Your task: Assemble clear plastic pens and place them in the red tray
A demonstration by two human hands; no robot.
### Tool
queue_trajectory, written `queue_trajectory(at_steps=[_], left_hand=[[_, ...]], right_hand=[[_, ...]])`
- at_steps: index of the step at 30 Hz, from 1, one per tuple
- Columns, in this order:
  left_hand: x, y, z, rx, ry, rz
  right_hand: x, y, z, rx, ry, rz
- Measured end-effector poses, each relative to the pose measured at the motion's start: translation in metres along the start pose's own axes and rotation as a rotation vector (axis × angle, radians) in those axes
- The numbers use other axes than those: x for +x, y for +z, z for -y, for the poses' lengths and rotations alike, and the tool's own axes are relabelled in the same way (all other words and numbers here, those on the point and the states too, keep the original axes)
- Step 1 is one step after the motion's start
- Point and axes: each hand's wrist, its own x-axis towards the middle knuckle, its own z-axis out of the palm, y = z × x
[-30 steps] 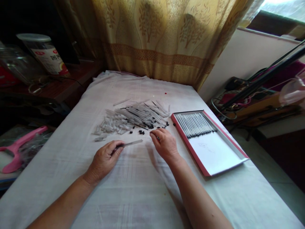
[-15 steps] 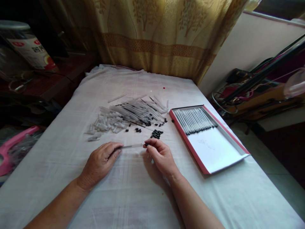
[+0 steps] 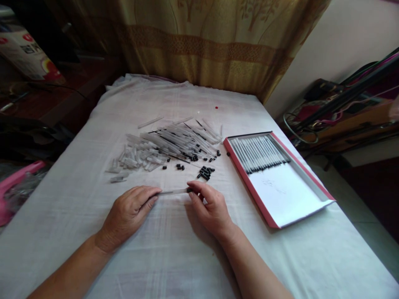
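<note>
My left hand (image 3: 132, 211) pinches one end of a clear pen barrel (image 3: 176, 192) with a dark refill inside, held level above the cloth. At the barrel's other end, my right hand (image 3: 208, 207) is closed on a small black end plug (image 3: 189, 189), which touches the barrel's tip; how deep it sits I cannot tell. Just beyond my right hand lies a small heap of black plugs (image 3: 205, 172). Farther off is a pile of clear barrels and dark refills (image 3: 174, 139), with clear pen caps (image 3: 140, 157) on its left side.
A shallow red-edged box (image 3: 254, 193) on the right holds a row of pens (image 3: 258, 153) with black ends. A white cloth (image 3: 149, 261) covers the table. Behind hangs a gold curtain (image 3: 202, 45); a jar (image 3: 28, 54) and a pink handle (image 3: 18, 178) are at left.
My right hand has brought the black plug against the barrel's end, closing the small gap. My left hand keeps its hold. The camera view has shifted slightly.
</note>
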Motion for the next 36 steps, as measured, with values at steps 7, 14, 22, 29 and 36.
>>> queue_trajectory(at_steps=[7,14,22,29,36], left_hand=[[-0.0004,0.0006,0.0006,-0.028,0.020,-0.026],[0.0009,-0.0001,-0.0016,-0.039,0.066,-0.039],[0.0012,-0.0003,-0.0016,-0.013,0.057,-0.041],[0.0008,-0.0002,-0.0011,-0.001,0.104,-0.061],[0.0017,-0.0058,0.0044,0.131,0.049,-0.072]], right_hand=[[-0.0001,-0.0026,-0.0046,-0.133,-0.067,0.062],[-0.0004,-0.0010,-0.0061,-0.289,-0.030,0.130],[-0.0040,-0.0021,-0.0049,-0.038,0.009,0.086],[-0.0020,0.0002,-0.0058,-0.177,-0.093,0.084],[-0.0030,-0.0015,-0.0037,-0.029,-0.032,0.012]])
